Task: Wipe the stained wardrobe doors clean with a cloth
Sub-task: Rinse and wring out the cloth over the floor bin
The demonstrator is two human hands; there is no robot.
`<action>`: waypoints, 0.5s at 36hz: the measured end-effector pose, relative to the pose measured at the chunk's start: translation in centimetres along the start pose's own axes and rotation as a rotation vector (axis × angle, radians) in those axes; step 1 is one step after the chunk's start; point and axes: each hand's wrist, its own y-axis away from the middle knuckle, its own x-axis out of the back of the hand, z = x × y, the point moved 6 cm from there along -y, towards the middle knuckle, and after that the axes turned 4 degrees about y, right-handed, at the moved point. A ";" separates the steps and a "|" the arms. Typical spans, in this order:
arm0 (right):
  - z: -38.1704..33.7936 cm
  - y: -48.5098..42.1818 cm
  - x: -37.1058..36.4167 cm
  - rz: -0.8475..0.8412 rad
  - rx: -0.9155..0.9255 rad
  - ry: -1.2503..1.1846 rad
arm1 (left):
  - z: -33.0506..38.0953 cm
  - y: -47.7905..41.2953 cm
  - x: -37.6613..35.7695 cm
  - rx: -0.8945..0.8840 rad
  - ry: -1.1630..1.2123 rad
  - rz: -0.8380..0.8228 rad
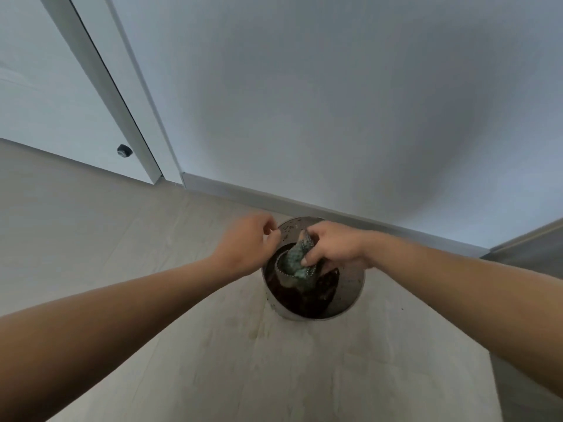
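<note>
Two bare forearms reach in from the lower corners toward a round metal bowl [353, 292] that stands on the pale floor [122, 233], a little toward 5 o'clock from the centre of the view. The right hand [333, 246] comes in from 4 o'clock and hangs over the bowl, its fingers and thumb closed in a pinch on a bunched, greenish, bumpy-textured cloth [300, 257]. The cloth hangs down from that grip into the bowl, whose inside looks dark; whether the cloth's lower end touches the dark contents I cannot tell. The left hand [248, 243] comes in from 8 o'clock and sits at the bowl's 10 o'clock edge, fingers curled loosely inward with nothing between them, just beside the cloth but apart from it. Behind the bowl, at its 12 o'clock, a grey skirting strip [396, 225] runs along the foot of a broad white panel [335, 102]. Toward 10 o'clock stands a white door [54, 95] with a small dark round knob [124, 151] near its lower edge.
</note>
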 end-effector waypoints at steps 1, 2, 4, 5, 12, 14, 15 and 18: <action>-0.3 1.1 0.3 -0.010 0.044 -0.141 | 1.0 0.1 0.0 -0.110 -0.083 -0.045; -0.6 2.1 0.6 -0.006 0.086 -0.260 | 1.6 0.2 0.0 -0.198 -0.140 -0.091; -0.6 3.6 1.3 0.034 0.153 -0.480 | 2.8 0.2 -0.3 -0.291 -0.115 -0.198; -0.5 4.0 1.6 0.041 0.183 -0.587 | 3.2 0.3 -0.9 -0.282 -0.029 -0.290; 1.6 3.6 1.8 0.057 0.127 -0.937 | 2.5 0.4 -3.8 0.171 0.553 -0.515; 2.8 3.2 1.9 0.126 0.071 -0.911 | 2.2 0.7 -4.3 0.245 0.617 -0.513; 3.2 3.2 1.8 0.137 0.058 -0.862 | 2.0 0.8 -4.4 0.287 0.647 -0.501; 4.4 3.3 2.3 0.281 0.051 -0.608 | 1.7 1.3 -4.9 0.416 0.716 -0.457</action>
